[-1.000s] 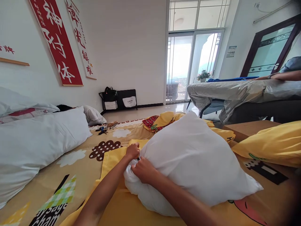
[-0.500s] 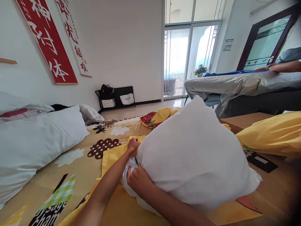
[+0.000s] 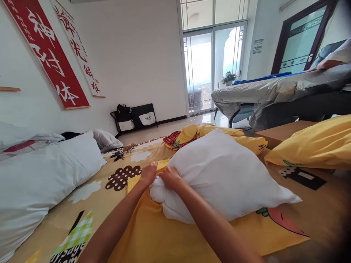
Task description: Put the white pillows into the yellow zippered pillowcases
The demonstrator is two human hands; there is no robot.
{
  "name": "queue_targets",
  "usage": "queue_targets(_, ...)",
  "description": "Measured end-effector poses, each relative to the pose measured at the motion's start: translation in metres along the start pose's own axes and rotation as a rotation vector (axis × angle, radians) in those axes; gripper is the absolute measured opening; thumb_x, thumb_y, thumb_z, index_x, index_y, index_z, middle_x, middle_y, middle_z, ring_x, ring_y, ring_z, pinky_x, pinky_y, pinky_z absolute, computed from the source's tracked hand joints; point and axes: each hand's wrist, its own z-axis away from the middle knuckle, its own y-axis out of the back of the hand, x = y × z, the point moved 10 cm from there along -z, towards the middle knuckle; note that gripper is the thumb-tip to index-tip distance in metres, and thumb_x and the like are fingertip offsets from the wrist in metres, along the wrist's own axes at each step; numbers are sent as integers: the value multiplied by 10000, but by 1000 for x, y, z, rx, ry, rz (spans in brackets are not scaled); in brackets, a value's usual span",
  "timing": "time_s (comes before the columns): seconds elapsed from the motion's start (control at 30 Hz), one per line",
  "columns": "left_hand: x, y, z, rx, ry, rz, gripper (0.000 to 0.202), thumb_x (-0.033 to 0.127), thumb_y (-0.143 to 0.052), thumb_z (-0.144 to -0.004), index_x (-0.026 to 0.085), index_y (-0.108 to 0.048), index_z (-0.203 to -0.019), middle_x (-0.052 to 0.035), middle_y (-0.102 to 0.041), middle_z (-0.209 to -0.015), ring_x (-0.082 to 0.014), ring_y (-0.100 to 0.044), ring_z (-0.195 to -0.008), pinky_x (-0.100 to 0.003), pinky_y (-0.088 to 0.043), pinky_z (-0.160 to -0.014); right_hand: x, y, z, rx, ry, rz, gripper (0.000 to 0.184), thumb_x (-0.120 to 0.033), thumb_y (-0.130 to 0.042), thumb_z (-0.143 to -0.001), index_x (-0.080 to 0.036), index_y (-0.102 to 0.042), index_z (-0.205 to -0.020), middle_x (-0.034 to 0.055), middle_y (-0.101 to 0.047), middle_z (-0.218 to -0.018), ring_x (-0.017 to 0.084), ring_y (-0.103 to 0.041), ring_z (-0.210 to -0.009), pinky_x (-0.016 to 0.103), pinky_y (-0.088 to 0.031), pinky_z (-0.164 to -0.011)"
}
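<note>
A plump white pillow (image 3: pixel 219 175) lies on a spread yellow pillowcase (image 3: pixel 156 230), its near-left corner bunched up. My right hand (image 3: pixel 170 178) is closed on that gathered corner, pressing into the fabric. Beside it, my left hand (image 3: pixel 148 173) is closed at the yellow cloth's edge, right against the pillow's corner; its fingertips are partly hidden. A pink and green printed figure (image 3: pixel 282 219) shows on the pillowcase to the right of the pillow.
Another white pillow (image 3: pixel 63 171) lies at left on the patterned bedspread (image 3: pixel 87 191). Crumpled yellow cloth (image 3: pixel 192 131) lies beyond the pillow, and a yellow cushion (image 3: pixel 312 144) sits at right near a cardboard box (image 3: pixel 285 129). A person's arm (image 3: pixel 329 64) rests on the plastic-covered table (image 3: pixel 274 93).
The pillow, raised and peaked before, has sunk lower and flatter. My right hand has moved up and forward, close to the left hand, which has shifted slightly left. The view has turned slightly right.
</note>
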Motion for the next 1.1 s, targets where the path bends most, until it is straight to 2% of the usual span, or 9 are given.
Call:
queue_targets(0.13,-36,-12,28,-116,29,-75,347,135,-487,-815,138,-536,-1159,-178,-626,-1153,-288,-593,-1085,-350,-446,-825,-1,-7,-7,-15,0,-1,260,-144,-582,-855,-164,-658,-1103,124,-692,-1066,245,-632,-1047,388,-495,-860)
queue_targets(0.27,-43,-18,58,-179,4,-112,281,156,-531,-783,165,-560,-1062,-117,-648,-1087,-251,-620,-1003,-314,-460,-760,-2,-12,-22,-50,-7,44,232,-279,-572,-922,-146,-629,-1104,78,-650,-1114,208,-615,-1030,431,-486,-914)
queue_targets(0.47,-7,-7,79,11,-36,-204,357,90,-477,-793,128,-559,-1139,-184,-586,-1137,-326,-551,-1077,-458,-402,-871,-4,-18,-31,-49,-17,125,317,-365,-580,-919,-153,-593,-1153,77,-602,-1179,212,-589,-1055,451,-492,-913)
queue_targets(0.57,7,-10,81,54,-121,-210,309,45,-461,-786,133,-621,-1036,-183,-600,-1099,-319,-545,-1065,-479,-377,-882,-6,-21,-24,-12,10,135,257,-303,-526,-950,-147,-632,-1125,99,-638,-1166,230,-580,-1105,462,-438,-963)
queue_targets(0.67,15,-22,88,-5,-317,-180,230,64,-464,-825,186,-656,-789,-94,-659,-984,-245,-555,-1073,-439,-333,-964,-8,-22,-19,40,28,127,282,-187,-443,-961,-140,-675,-1113,168,-657,-1160,259,-568,-1148,460,-384,-975)
queue_targets(0.8,23,-39,113,-141,-510,-162,165,162,-571,-782,186,-625,-628,-40,-671,-733,-174,-620,-833,-335,-381,-921,-12,-27,-19,73,33,128,271,-184,-469,-944,-118,-681,-1099,189,-651,-1162,268,-558,-1159,478,-357,-995)
queue_targets(0.97,68,-37,131,-164,-591,-162,261,394,-583,-768,170,-670,-664,-72,-679,-663,-221,-618,-706,-410,-411,-889,-11,-31,-32,42,17,146,309,-361,-573,-922,-155,-603,-1150,80,-603,-1199,225,-571,-1101,474,-457,-955)
queue_targets(1.03,80,-34,126,-191,-559,-131,279,388,-552,-785,167,-678,-670,-74,-690,-682,-218,-617,-704,-373,-438,-807,-7,-28,-40,19,3,156,322,-358,-580,-919,-162,-582,-1175,81,-591,-1198,218,-584,-1061,450,-496,-904)
queue_targets(1.1,78,-31,118,-226,-480,-101,293,343,-495,-822,166,-680,-680,-63,-697,-692,-192,-608,-659,-317,-443,-684,-1,-24,-48,4,-10,164,329,-352,-579,-920,-165,-572,-1191,83,-588,-1197,216,-588,-1045,440,-509,-881)
